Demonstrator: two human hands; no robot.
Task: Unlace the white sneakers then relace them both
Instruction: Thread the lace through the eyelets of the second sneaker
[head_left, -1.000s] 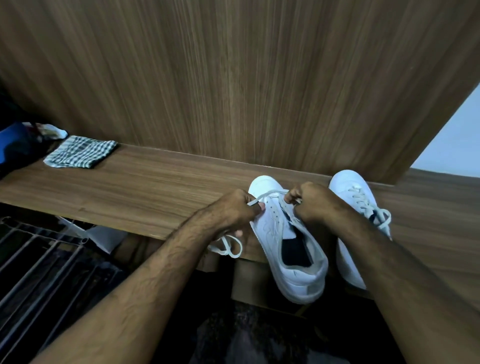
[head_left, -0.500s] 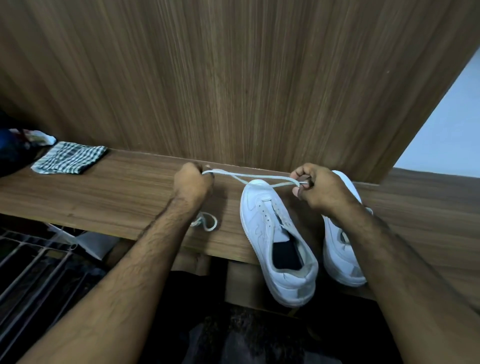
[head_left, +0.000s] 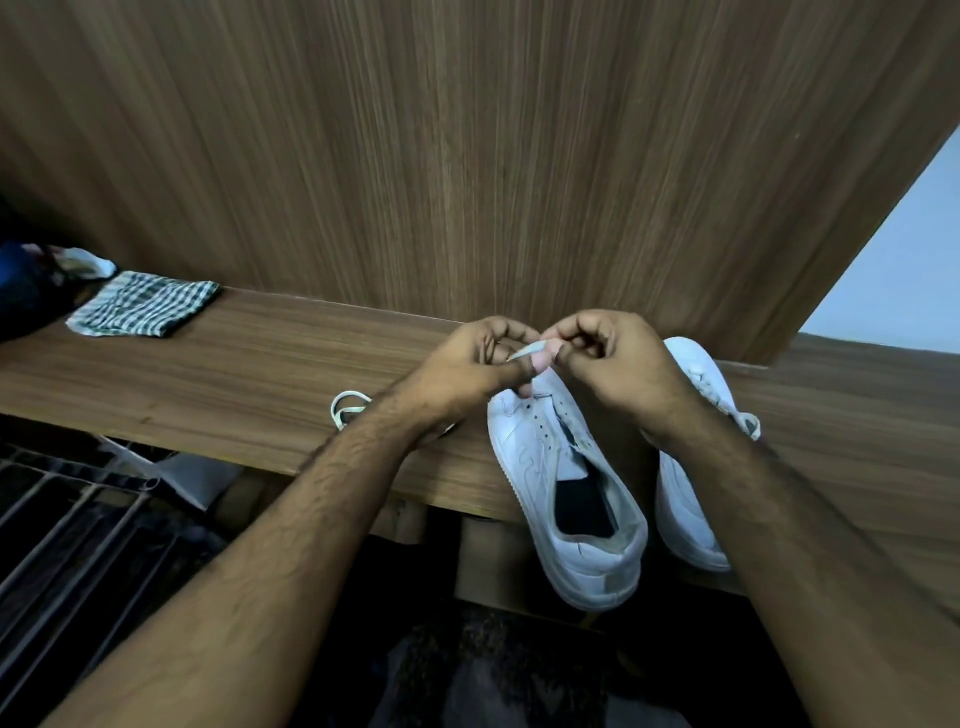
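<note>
Pinching the lace (head_left: 524, 352) between your left hand (head_left: 478, 366) and right hand (head_left: 602, 353), you ready it for the near sneaker (head_left: 550, 467) on the bench (head_left: 234, 379).

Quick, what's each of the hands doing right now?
Left hand: pinches the white lace.
Right hand: fingers curled at the same lace end, apparently pinching it.

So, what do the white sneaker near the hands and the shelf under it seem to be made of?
The unlaced white low-top sneaker looks like smooth leather or a synthetic imitation, matte, with stitched panels and punched holes. The long brown shelf looks like wood-grain laminate or veneer: straight printed-looking streaks, low sheen.
</note>
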